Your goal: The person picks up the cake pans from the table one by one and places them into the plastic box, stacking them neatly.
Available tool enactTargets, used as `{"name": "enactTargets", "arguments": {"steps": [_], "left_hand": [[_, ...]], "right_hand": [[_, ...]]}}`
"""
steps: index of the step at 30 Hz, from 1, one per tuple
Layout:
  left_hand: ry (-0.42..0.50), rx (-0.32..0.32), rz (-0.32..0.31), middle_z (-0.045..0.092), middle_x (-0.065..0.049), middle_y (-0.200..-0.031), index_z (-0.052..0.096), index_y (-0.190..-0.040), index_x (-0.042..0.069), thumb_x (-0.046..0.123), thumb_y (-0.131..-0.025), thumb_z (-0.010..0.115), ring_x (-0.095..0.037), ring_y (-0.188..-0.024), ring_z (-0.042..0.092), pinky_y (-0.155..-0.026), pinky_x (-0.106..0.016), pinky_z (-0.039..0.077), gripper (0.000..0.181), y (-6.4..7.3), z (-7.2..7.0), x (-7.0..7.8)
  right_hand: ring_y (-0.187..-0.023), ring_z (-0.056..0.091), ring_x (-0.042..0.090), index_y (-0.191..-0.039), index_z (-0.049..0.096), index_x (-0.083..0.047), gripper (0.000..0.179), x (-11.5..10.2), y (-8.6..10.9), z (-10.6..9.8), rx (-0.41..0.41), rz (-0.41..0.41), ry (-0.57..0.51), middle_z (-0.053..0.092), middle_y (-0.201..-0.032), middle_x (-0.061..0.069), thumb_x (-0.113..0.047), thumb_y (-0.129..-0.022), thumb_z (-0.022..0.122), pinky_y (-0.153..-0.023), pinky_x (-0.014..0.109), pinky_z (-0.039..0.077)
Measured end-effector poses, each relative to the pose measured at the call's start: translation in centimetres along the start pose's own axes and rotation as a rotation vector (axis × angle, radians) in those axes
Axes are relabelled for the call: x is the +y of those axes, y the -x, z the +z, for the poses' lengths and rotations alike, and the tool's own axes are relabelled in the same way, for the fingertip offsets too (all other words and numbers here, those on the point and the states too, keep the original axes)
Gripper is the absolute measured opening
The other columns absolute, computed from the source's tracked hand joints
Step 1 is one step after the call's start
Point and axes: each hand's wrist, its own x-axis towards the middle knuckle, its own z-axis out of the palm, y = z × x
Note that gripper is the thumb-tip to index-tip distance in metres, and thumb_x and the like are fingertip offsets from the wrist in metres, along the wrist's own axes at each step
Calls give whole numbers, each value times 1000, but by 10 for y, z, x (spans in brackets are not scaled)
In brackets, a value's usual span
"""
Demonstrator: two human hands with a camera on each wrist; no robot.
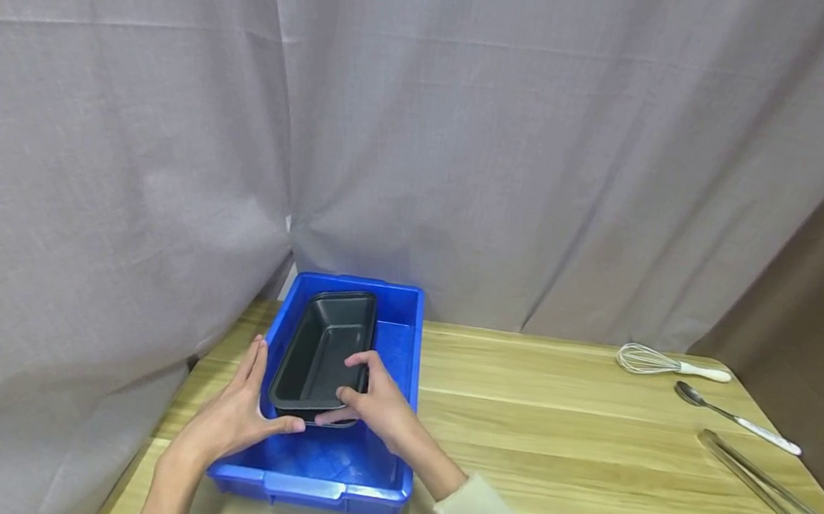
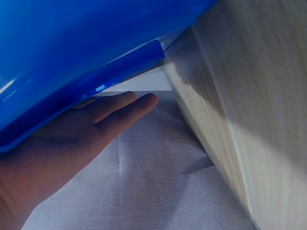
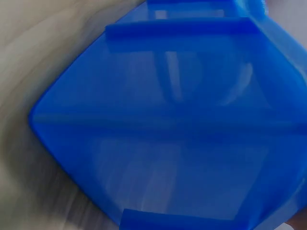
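Note:
A dark grey loaf pan (image 1: 332,332) lies lengthwise in a blue bin (image 1: 384,447), against the bin's left part. Below its near edge shows a second dark rim, as of another pan nested under it. My right hand (image 1: 374,400) grips the upper pan's right edge near its front corner, fingers reaching over the rim. My left hand (image 1: 229,418) lies along the bin's left rim, fingers straight and thumb stretched toward the pans' near corner. In the left wrist view, the straight fingers (image 2: 127,112) run along the bin's outer side. The right wrist view shows mostly bin.
On the wooden table (image 1: 514,435) to the right lie a white-handled whisk (image 1: 650,362), a spoon (image 1: 734,418) and metal tongs (image 1: 772,487). A grey curtain (image 1: 466,171) hangs behind the table and along its left side.

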Motion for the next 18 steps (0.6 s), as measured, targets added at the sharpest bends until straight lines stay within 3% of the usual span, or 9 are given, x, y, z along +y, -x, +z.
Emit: {"name": "enactTargets", "arguments": {"steps": [2, 4, 6, 8, 11, 12, 14, 16, 18], "left_hand": [[1, -1, -1, -4, -31, -182, -2, -172, -7, 67, -86, 86, -60, -156, 36, -119, -71, 44, 144, 1, 0, 1], [-1, -1, -2, -4, -31, -181, -2, -172, -7, 67, -86, 86, -60, -156, 36, -119, -71, 44, 144, 1, 1, 2], [-3, -2, 1, -4, -32, -181, -2, -172, -8, 67, -86, 86, -59, -157, 35, -120, -70, 43, 144, 1, 1, 1], [-6, 0, 4, -3, -32, -181, -1, -172, -9, 66, -86, 86, -59, -158, 34, -121, -69, 42, 144, 1, 1, 1], [-13, -1, -1, -3, -32, -181, 0, -172, -9, 67, -86, 86, -59, -158, 33, -122, -70, 41, 143, 1, 2, 1], [-14, -2, -2, -3, -33, -181, 0, -172, -10, 67, -86, 86, -59, -158, 33, -122, -70, 41, 143, 1, 2, 1], [-16, 2, -7, -3, -32, -181, 1, -172, -9, 67, -86, 86, -59, -158, 34, -122, -70, 41, 143, 1, 2, 2], [-17, 8, -2, -2, -33, -181, 1, -171, -10, 66, -86, 87, -59, -158, 33, -122, -70, 41, 143, 0, 2, 1], [-18, 12, 0, -1, -34, -180, 2, -171, -10, 64, -86, 87, -59, -158, 33, -122, -70, 40, 142, 0, 2, 1]], "right_hand": [[-84, 82, 47, -144, 45, -3, 43, 1, 2, 1, 36, -28, 134, 79, -93, 30, 5, -105, 63, -116, 54, 45], [-73, 82, 40, -146, 47, -3, 48, 2, 3, 3, 69, -61, 270, 78, -81, 23, 6, -103, 66, -111, 50, 46], [-63, 80, 34, -148, 47, -1, 53, 2, 3, 6, 96, -95, 363, 79, -100, 26, 9, -100, 68, -102, 43, 52], [-54, 76, 25, -150, 46, 3, 58, 0, 3, 8, 109, -121, 434, 71, -128, 32, 12, -98, 68, -89, 34, 59], [-48, 70, 15, -151, 47, 6, 59, -4, 3, 9, 114, -132, 506, 52, -154, 37, 14, -97, 69, -66, 24, 58], [-47, 68, 12, -151, 48, 6, 58, -4, 4, 8, 113, -129, 527, 52, -155, 36, 14, -97, 69, -63, 22, 56], [-48, 68, 12, -148, 50, 7, 56, -5, 5, 7, 116, -138, 568, 55, -151, 36, 13, -97, 70, -69, 26, 59], [-59, 71, 11, -144, 52, 6, 53, -5, 6, 6, 127, -153, 617, 57, -148, 34, 12, -96, 72, -83, 33, 62], [-72, 76, 20, -143, 53, 6, 51, -4, 6, 5, 127, -150, 650, 52, -155, 37, 11, -96, 72, -100, 43, 60]]}}
